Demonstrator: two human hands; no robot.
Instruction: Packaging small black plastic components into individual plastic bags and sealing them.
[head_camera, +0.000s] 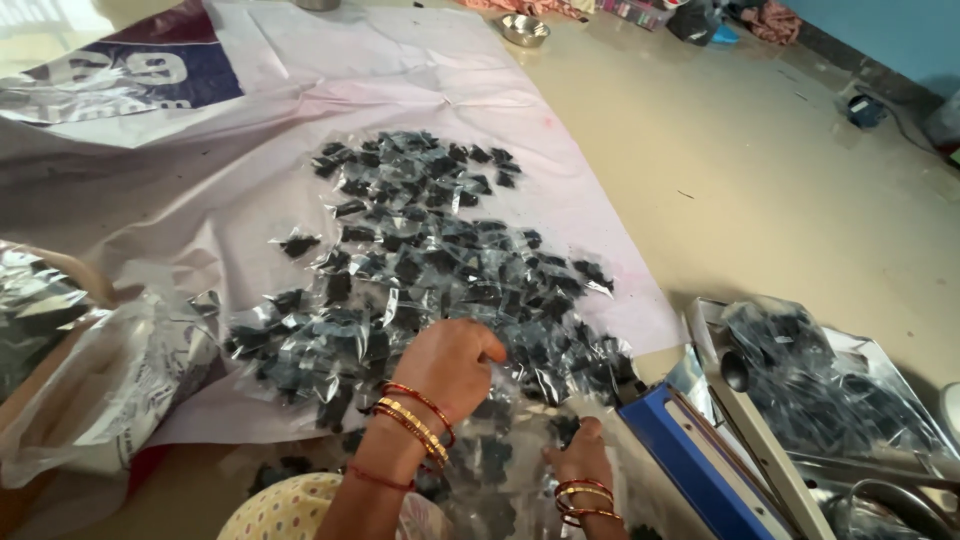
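Down near the lower edge of the pale pink sheet (250, 210) spread on the floor, the left hand (452, 362) curls loosely, fingers bent inward over a heap of small clear packets (420, 260) with dark contents; whether it pinches one of them cannot be told. Red and gold bangles (415, 420) circle that wrist. The right hand (578, 458), also bangled, sits lower and just beside the left, its fingers closed on a crinkled clear plastic bag (500, 455) that holds more of the dark packets. The heap stretches from the middle of the sheet toward its right edge. A blue heat sealer (690, 460) lies just right of the right hand, off the sheet. Beyond it, a metal tray (850, 350) carries another filled bag. A small steel bowl (525, 30) stands at the sheet's far edge.
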